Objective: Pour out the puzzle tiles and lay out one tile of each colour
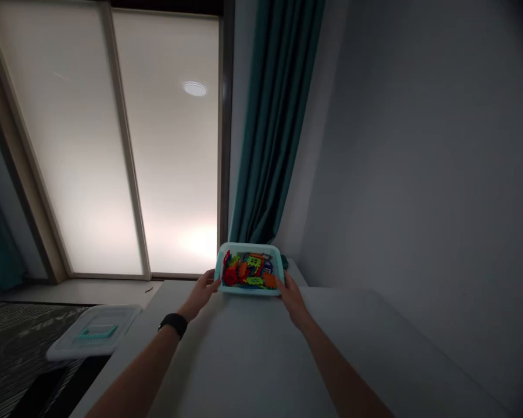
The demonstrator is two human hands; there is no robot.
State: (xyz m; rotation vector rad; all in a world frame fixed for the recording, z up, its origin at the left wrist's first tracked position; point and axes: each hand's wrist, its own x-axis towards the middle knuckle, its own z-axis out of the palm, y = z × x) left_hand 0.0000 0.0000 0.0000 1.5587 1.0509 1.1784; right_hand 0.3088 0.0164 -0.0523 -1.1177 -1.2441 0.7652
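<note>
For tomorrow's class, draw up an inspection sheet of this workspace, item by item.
Surface: white table top.
Work items: teal plastic tray at the far edge, holding mixed coloured interlocking plastic blocks.
Clutter: white plastic container beyond the table's left edge.
Hands: left hand and right hand grip the tray's two ends; black wristband on the left wrist.
Cables: nothing seen.
Surroundings: frosted window panels, teal curtain, grey wall.

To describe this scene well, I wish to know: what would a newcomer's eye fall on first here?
The turquoise tray of bright plastic toy pieces comes first, held at its sides by the left hand and right hand on a white table. Behind it, glowing frosted window panels and a teal curtain stand out.
</note>
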